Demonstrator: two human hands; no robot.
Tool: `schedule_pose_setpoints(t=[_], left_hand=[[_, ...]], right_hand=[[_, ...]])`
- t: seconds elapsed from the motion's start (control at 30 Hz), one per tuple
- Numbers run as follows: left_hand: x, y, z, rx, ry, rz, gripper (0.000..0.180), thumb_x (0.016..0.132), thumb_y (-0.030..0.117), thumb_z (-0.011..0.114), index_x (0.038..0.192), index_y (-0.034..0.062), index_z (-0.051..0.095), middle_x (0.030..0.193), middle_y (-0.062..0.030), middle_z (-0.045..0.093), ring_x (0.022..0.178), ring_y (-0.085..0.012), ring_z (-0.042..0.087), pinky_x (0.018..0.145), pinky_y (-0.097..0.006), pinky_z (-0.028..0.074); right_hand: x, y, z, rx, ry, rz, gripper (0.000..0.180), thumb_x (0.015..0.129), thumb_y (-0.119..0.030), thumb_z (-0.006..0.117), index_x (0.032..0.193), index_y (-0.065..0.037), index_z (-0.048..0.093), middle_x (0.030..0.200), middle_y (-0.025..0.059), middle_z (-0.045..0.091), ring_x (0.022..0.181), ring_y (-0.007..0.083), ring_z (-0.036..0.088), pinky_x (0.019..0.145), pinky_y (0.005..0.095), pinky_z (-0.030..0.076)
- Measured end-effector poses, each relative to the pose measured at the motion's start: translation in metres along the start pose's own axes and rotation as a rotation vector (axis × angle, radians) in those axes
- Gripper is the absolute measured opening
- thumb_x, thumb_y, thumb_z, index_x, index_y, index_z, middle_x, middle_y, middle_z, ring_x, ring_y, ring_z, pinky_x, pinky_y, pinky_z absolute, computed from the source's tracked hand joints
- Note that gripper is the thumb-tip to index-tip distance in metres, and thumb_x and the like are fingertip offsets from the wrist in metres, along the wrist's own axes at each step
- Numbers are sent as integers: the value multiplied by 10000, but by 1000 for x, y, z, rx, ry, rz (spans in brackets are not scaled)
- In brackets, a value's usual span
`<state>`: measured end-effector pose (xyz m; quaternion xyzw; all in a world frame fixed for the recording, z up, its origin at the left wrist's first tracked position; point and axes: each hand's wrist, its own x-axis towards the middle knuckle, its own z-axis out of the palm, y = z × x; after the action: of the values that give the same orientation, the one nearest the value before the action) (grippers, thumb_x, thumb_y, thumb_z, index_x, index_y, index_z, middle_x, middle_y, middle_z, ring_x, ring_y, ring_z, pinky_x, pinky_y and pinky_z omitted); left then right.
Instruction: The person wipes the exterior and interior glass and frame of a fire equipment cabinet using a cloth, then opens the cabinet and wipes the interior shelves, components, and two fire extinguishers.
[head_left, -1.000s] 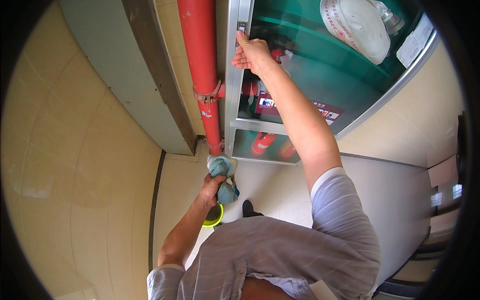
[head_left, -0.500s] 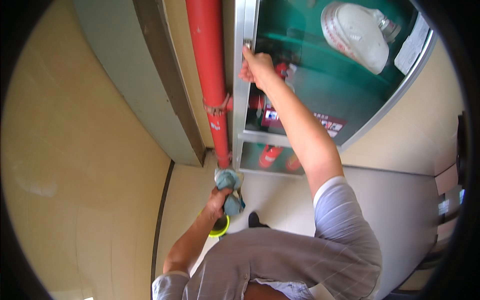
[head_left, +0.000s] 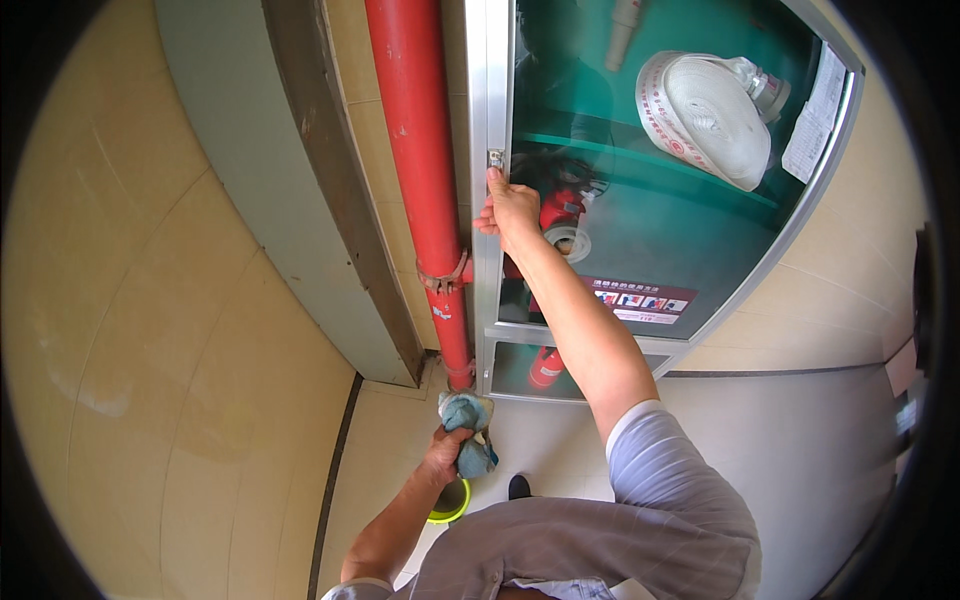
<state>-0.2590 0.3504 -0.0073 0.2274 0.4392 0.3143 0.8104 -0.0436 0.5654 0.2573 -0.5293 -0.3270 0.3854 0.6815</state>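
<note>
Left hand (head_left: 447,456) closed around a soft, light blue-grey cloth (head_left: 470,438), bunched low beside the red pipe (head_left: 420,180). Right hand (head_left: 510,210) grips the rigid fire-hose cabinet door (head_left: 660,200) at its metal frame edge.

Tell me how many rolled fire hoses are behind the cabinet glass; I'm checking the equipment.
1. A white rolled fire hose hangs in the upper right of the cabinet, above the right hand on the door frame. Glare and dark corners may hide another.
</note>
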Motion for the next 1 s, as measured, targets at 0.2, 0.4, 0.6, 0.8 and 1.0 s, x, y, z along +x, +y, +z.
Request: schedule_pose_setpoints(t=[0.2, 0.4, 0.6, 0.8, 1.0], left_hand=[[17, -4, 1, 10, -25, 23, 487, 822, 15, 568, 1299, 66, 487, 1072, -131, 632, 963, -300, 646, 870, -494, 546], [15, 16, 25, 99, 3, 44, 550, 814, 11, 571, 1345, 81, 448, 1148, -125, 605, 1033, -297, 621, 907, -496, 530], [20, 2, 17, 33, -84, 45, 560, 806, 12, 574, 1348, 80, 449, 1169, -135, 596, 1045, -319, 618, 907, -517, 525], [14, 8, 14, 74, -51, 34, 551, 795, 36, 595, 1330, 58, 463, 1148, -139, 606, 1029, -310, 624, 909, -502, 525], [8, 12, 19, 71, -48, 51, 562, 786, 47, 609, 1325, 46, 450, 1130, -128, 602, 987, -277, 630, 867, -452, 545]], right_hand=[[4, 14, 0, 94, -45, -67, 553, 854, -503, 704, 745, 29, 600, 693, 157, 667, 544, 253, 677, 497, 345, 571], [4, 3, -5, 62, -124, 2, 615, 839, -566, 681, 812, 44, 604, 804, 219, 690, 736, 328, 720, 661, 416, 607], [-8, 16, -11, 63, -222, -87, 579, 905, -515, 627, 887, 63, 623, 848, 214, 690, 754, 330, 716, 670, 395, 604], [-6, -6, -17, 16, -253, -38, 513, 914, -510, 621, 808, -8, 604, 696, 106, 641, 569, 232, 668, 525, 343, 573], [-6, 2, -21, -60, -122, -82, 458, 916, -488, 635, 799, -45, 616, 604, 21, 558, 432, 146, 562, 406, 288, 504]])
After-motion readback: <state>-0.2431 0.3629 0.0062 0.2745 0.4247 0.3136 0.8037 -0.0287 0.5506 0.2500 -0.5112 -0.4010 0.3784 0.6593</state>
